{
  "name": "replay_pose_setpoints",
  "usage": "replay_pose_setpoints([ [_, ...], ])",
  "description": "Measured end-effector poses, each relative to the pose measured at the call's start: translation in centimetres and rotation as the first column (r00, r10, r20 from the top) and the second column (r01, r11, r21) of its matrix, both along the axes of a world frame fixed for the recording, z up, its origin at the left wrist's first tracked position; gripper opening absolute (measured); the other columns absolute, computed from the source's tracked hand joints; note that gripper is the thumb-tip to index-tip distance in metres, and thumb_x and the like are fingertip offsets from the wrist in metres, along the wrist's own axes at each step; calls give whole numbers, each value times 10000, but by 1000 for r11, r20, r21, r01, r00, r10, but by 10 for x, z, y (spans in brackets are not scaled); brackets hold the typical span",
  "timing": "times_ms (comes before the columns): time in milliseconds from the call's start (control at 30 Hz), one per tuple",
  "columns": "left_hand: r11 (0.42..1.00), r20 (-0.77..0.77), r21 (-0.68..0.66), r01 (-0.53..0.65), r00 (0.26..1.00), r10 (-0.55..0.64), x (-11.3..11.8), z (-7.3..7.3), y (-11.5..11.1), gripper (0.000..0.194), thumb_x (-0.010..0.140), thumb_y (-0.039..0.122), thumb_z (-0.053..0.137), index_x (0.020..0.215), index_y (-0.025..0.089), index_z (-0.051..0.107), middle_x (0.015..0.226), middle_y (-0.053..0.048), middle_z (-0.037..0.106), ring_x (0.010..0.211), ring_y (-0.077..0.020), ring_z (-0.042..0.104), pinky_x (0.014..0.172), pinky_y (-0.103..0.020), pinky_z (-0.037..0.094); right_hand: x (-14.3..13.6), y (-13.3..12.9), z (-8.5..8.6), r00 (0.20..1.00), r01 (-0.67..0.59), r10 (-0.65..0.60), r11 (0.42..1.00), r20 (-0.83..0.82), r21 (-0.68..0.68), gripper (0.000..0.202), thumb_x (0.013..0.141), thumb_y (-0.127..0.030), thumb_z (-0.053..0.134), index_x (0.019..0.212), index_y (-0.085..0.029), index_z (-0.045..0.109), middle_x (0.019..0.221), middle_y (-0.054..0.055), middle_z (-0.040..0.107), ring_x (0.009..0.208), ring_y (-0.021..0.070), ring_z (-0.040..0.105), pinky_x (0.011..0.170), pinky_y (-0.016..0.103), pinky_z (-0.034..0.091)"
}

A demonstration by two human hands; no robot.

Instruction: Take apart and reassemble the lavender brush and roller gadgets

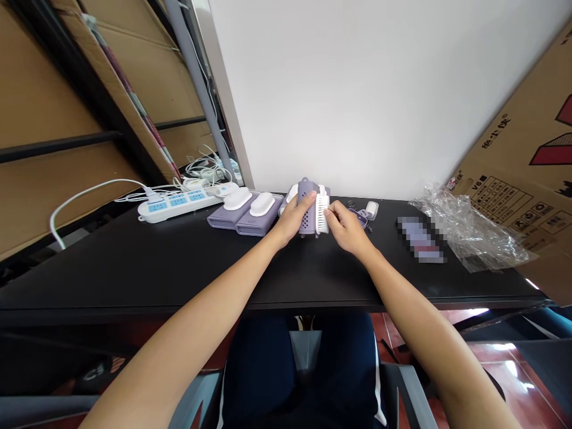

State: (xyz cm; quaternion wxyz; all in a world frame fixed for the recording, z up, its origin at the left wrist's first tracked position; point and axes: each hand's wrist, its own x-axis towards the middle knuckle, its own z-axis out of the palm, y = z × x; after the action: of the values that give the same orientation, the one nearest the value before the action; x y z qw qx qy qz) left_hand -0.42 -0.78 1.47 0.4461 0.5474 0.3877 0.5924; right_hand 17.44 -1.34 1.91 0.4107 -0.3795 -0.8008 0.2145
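Observation:
My left hand (pixel 292 219) is wrapped round a purple holder (pixel 307 208) with small holes in its lower part, held upright above the black table. At the holder's right side is a white brush (pixel 322 215), its bristles facing right. My right hand (pixel 346 225) pinches the brush at its right edge. Two purple cases with white oval brushes on top, one (pixel 238 199) farther left and one (pixel 262 205) nearer, lie left of my hands. Behind my left hand, another purple and white item is partly hidden.
A white power strip (pixel 179 202) with cables lies on the black table (pixel 156 274) at the left. Small purple and white items (pixel 370 210) lie behind my right hand. Farther right are a pixelated object (pixel 420 239), clear plastic (pixel 473 232) and a cardboard box (pixel 527 155).

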Motion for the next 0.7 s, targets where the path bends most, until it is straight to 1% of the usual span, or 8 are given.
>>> replay_pose_setpoints([
  [100,999,9,9,35,999,-35,2,4,-2,608,851,732,683,1143,199,707,1065,-71,758,1071,-282,716,953,-391,556,1,0,2,999,9,-9,1000,-32,12,278,1035,-454,444,838,-259,419,748,-35,519,694,159,473,691,303,350],
  [233,1000,33,7,27,999,-27,2,5,-3,560,859,728,679,1105,228,726,1003,-60,758,1076,-285,719,975,-417,561,1,0,3,1000,18,-19,999,15,40,267,1036,-449,435,848,-262,413,735,-36,516,673,159,468,675,303,338],
  [333,999,51,-9,42,998,-42,3,5,-2,565,866,730,673,1101,220,731,981,-72,757,1077,-299,720,963,-426,563,0,-2,4,999,20,-22,998,31,60,255,1041,-436,425,854,-264,408,740,-30,519,677,166,479,674,304,338],
  [500,1000,50,-22,19,999,-17,3,6,-3,594,862,732,676,1101,191,731,1032,-97,763,1065,-307,721,949,-420,555,2,-2,3,997,36,-44,993,68,111,237,1038,-418,432,861,-262,406,746,-21,532,663,170,472,666,309,320],
  [600,997,37,-57,50,998,-48,3,7,-3,625,869,727,671,1164,179,728,1096,-104,771,1117,-312,712,975,-407,544,3,0,3,995,52,-62,991,83,121,228,1032,-416,436,867,-261,413,755,-16,547,662,172,474,663,312,314],
  [700,995,48,-56,88,995,-85,4,6,-3,622,882,709,669,1206,180,718,1148,-103,773,1164,-303,702,1003,-384,536,3,1,3,995,72,-80,990,55,123,236,1031,-424,436,862,-261,418,742,-21,537,658,170,469,665,312,315],
])
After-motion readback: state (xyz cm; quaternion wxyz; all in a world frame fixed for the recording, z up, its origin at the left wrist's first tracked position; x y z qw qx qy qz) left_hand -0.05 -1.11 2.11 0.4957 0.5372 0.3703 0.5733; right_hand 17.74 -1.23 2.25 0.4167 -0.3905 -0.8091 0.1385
